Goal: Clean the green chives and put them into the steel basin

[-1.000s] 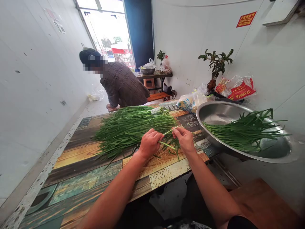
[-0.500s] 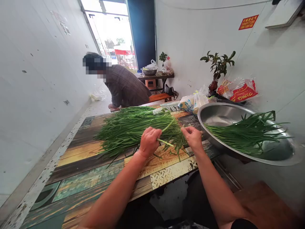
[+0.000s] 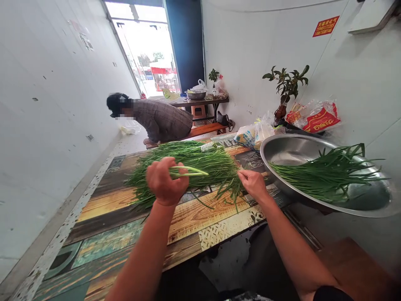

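A wide heap of green chives lies across the patterned table. Raised over the heap's near side, my left hand is closed round a few chive stalks, their pale ends pointing right. My right hand is at the heap's right end, thumb and fingers pinched together beside loose trimmings; whatever is between the fingertips is too small to name. On the right, a big steel basin holds another bunch of chives, leaves hanging over its far right rim.
A plastic bag stands behind the basin, near a potted plant and red packaging. Across the table, a person in a checked jacket bends over a wooden bench. A further table carries a metal bowl.
My left hand has moved left and up, drawing the chive stalks away from my right hand. My right hand stays nearly in place. The other person has bent lower.
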A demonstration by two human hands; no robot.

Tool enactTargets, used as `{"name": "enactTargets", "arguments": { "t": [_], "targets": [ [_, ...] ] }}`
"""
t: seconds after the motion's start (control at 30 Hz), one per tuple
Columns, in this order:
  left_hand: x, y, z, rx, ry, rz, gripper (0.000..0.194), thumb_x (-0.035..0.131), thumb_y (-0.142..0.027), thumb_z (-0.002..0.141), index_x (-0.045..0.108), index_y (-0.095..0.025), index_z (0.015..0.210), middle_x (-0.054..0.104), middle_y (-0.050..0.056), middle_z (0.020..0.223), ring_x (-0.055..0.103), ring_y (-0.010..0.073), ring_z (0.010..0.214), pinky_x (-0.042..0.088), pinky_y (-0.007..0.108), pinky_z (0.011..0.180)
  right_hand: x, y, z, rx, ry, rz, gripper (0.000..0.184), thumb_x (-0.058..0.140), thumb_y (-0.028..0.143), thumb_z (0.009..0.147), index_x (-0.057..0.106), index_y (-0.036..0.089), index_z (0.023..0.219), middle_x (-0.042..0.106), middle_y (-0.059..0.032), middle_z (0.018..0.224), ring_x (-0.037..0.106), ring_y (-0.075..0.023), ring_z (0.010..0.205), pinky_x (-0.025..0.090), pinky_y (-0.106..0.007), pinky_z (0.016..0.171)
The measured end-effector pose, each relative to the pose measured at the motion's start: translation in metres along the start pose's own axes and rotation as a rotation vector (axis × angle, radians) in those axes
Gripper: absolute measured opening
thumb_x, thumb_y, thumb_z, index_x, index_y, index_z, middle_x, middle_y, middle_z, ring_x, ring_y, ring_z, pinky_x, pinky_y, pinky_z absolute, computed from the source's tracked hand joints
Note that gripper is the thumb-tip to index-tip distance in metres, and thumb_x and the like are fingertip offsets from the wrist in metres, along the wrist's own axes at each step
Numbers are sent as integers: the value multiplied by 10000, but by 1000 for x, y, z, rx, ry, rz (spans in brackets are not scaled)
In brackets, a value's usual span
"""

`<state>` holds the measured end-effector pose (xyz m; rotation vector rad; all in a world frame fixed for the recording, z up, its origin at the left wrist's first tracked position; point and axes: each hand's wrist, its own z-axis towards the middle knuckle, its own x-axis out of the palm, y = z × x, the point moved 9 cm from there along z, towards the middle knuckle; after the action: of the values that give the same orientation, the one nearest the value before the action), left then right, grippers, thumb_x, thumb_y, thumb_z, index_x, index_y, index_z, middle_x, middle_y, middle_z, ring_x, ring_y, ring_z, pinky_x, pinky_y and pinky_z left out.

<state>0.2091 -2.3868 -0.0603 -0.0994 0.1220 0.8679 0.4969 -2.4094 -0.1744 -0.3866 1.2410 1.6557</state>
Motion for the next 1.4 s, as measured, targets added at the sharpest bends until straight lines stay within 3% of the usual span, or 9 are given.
{"name": "enactTargets", "arguments": {
  "t": [0.13, 0.23, 0.33, 0.47, 0.63, 0.97, 1.17, 1.27, 1.4],
  "targets": [
    [-50, 26, 18, 36, -265, 138, 213, 621, -265, 798, 598, -161, 982, 527, -18, 532, 506, 185, 617, 406, 388, 786, -10, -11, 5, 152, -1, -216, 481, 447, 460, 897, 653, 183, 562, 615, -57, 544, 496, -145, 523, 300, -280, 545],
    [-58, 37, 18, 38, -300, 170, 173, 587, -270, 842, 626, -167, 976, 542, -5, 554, 496, 182, 624, 407, 375, 762, -7, 1, 16, -12, -18, -267, 219, 553, 324, 841, 719, 191, 892, 704, -89, 861, 590, -201, 770, 382, -294, 686],
    [-34, 26, 12, 51, -124, 89, 218, 536, -271, 881, 624, -158, 1046, 601, 25, 680, 505, 166, 637, 396, 300, 659, 5, 10, 29, -121, -39, -200, 297, 567, 251, 831, 662, 184, 1104, 684, -98, 1045, 583, -227, 932, 413, -328, 828],
    [27, -23, -15, 205, 338, -144, 288, 430, -187, 915, 564, -156, 1168, 638, 34, 762, 554, 146, 662, 405, 264, 645, 26, 18, 47, -177, -30, -187, 198, 541, 200, 843, 688, 166, 971, 677, -101, 978, 570, -233, 923, 426, -338, 841],
    [68, -56, -60, 293, 625, -167, 338, 372, -87, 891, 578, -189, 1139, 644, 47, 841, 586, 155, 749, 433, 269, 654, 24, 34, 47, -255, 4, -221, 133, 541, 165, 833, 662, 165, 778, 662, -102, 871, 558, -233, 873, 430, -341, 791],
    [47, -75, -57, 266, 428, -301, 186, 506, -297, 924, 648, -193, 985, 595, 0, 708, 543, 101, 625, 380, 232, 574, -33, 90, -17, -224, 94, 370, 145, 541, 283, 862, 610, 195, 768, 641, -19, 769, 571, -132, 702, 454, -251, 640],
    [52, -81, -61, 217, 552, -433, 206, 428, -238, 948, 624, -189, 990, 681, 58, 955, 633, 122, 805, 462, 226, 679, -17, 86, -20, -223, 119, 486, 197, 593, 298, 828, 646, 214, 998, 665, -42, 931, 601, -154, 809, 500, -277, 697],
    [59, -85, -67, 236, 634, -461, 213, 390, -213, 956, 600, -176, 965, 696, 48, 895, 642, 123, 780, 467, 226, 673, -12, 91, -19, -298, 110, 396, 173, 527, 188, 825, 674, 206, 913, 665, -42, 868, 597, -154, 798, 482, -279, 710],
    [66, -83, -69, 240, 680, -405, 184, 421, -221, 946, 592, -170, 900, 675, 24, 775, 620, 127, 699, 446, 232, 622, -17, 72, -15, -196, -6, 306, 131, 531, 159, 756, 655, 183, 793, 624, -16, 722, 547, -128, 628, 441, -249, 596]
  ]
}}
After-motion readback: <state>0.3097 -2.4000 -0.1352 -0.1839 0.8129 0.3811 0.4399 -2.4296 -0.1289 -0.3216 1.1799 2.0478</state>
